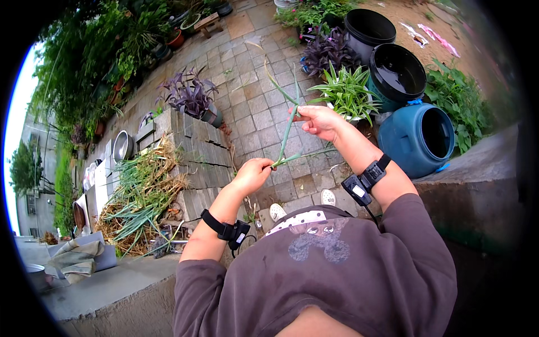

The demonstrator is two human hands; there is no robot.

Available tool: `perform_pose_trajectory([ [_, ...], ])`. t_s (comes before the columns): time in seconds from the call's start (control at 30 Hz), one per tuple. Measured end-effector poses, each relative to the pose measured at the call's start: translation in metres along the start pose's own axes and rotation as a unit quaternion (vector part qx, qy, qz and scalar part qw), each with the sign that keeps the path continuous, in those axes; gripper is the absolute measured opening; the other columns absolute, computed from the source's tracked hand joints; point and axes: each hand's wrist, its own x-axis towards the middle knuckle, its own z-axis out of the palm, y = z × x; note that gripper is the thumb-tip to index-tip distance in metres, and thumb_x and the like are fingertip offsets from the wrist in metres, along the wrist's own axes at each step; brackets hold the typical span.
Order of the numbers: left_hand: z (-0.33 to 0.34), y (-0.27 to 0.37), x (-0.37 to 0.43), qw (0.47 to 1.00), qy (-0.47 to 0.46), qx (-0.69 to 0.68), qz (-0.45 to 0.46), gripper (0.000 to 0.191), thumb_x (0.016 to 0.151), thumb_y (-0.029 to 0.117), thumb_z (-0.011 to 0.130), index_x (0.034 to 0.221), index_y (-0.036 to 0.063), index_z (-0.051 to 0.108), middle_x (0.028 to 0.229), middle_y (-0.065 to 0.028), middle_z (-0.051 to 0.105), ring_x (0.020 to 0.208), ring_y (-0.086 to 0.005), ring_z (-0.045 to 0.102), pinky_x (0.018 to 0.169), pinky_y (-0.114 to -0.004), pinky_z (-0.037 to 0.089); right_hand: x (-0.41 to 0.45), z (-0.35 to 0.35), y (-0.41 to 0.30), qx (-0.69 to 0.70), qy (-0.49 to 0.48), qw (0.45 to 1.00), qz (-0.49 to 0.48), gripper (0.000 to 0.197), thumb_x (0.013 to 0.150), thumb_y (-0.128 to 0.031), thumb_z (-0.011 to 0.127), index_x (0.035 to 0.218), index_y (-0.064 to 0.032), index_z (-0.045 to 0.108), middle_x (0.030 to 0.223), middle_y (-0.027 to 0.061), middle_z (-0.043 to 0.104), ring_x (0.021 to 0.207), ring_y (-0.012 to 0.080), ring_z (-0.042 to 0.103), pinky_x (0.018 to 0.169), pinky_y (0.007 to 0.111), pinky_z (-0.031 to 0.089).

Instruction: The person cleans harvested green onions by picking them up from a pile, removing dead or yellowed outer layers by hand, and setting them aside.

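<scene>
My left hand (254, 175) pinches the lower end of a green onion stalk (287, 131) between thumb and fingers. Higher up, my right hand (318, 120) grips the same stalk near where its leaves fork. Above that hand one leaf turns yellow and dry towards its tip, and a shorter green one stands beside it. Another leaf branches off to the right near my left hand. The base of the stalk is mostly hidden by my left fingers. Left of my left hand, a heap of green onions with dry, straw-like leaves (141, 191) lies on and beside stacked stone slabs (202, 156).
Blue plastic barrel (396, 139) and dark tubs of liquid (400, 69) stand at right, beside a potted spider plant (347, 90). A purple-leaved potted plant (189, 94) and a metal bowl (123, 146) are at left. Paving tiles (248, 101) stretch ahead.
</scene>
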Motion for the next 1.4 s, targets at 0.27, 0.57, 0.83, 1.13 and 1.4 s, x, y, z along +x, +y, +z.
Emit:
perform_pose_trajectory([
  [0.27, -0.004, 0.019, 0.012, 0.994, -0.063, -0.060, -0.070, 0.023, 0.072, 0.012, 0.038, 0.086, 0.0033, 0.054, 0.071, -0.0094, 0.054, 0.065, -0.0158, 0.051, 0.061, -0.027, 0.040, -0.001, 0.010, 0.001, -0.005, -0.026, 0.999, -0.022, 0.014, 0.080, -0.022, 0.040, 0.082, -0.0093, 0.044, 0.058, -0.0035, 0.038, 0.043, 0.0044, 0.028, 0.038, 0.016, 0.023],
  [0.57, 0.003, -0.006, 0.013, 0.992, 0.074, -0.088, -0.052, 0.018, 0.071, 0.014, 0.043, 0.080, 0.0049, 0.056, 0.068, -0.0098, 0.055, 0.063, -0.0181, 0.052, 0.059, -0.028, 0.041, -0.001, -0.002, -0.013, -0.117, 0.158, 0.973, -0.121, 0.018, 0.077, -0.025, 0.046, 0.086, -0.0093, 0.043, 0.060, -0.0021, 0.041, 0.041, 0.0036, 0.031, 0.035, 0.017, 0.024],
  [0.83, -0.045, -0.071, -0.074, 0.668, 0.566, -0.471, -0.110, 0.017, 0.078, 0.009, 0.041, 0.090, 0.0075, 0.053, 0.078, -0.0019, 0.054, 0.066, -0.0059, 0.047, 0.054, -0.017, 0.036, -0.031, -0.177, 0.015, -0.091, 0.342, 0.933, -0.062, 0.015, 0.078, -0.026, 0.046, 0.084, -0.0122, 0.042, 0.060, -0.0029, 0.044, 0.044, 0.0047, 0.035, 0.037, 0.017, 0.028],
  [1.13, -0.071, -0.217, -0.241, 0.270, 0.813, -0.487, -0.168, 0.022, 0.080, 0.011, 0.034, 0.099, 0.0114, 0.046, 0.073, -0.0025, 0.051, 0.052, -0.0061, 0.041, 0.043, -0.019, 0.035, -0.028, -0.241, 0.064, -0.055, 0.394, 0.916, 0.043, 0.011, 0.079, -0.025, 0.042, 0.083, -0.0143, 0.041, 0.060, -0.0023, 0.044, 0.044, 0.0060, 0.036, 0.038, 0.018, 0.029],
  [1.4, -0.031, -0.289, -0.288, 0.096, 0.822, -0.480, -0.292, 0.016, 0.078, 0.010, 0.035, 0.089, 0.0112, 0.047, 0.068, -0.0050, 0.047, 0.043, -0.0106, 0.037, 0.035, -0.021, 0.029, -0.015, -0.188, 0.062, -0.068, 0.382, 0.919, 0.071, 0.012, 0.080, -0.024, 0.042, 0.086, -0.0141, 0.041, 0.060, -0.0014, 0.044, 0.045, 0.0063, 0.036, 0.040, 0.018, 0.030],
])
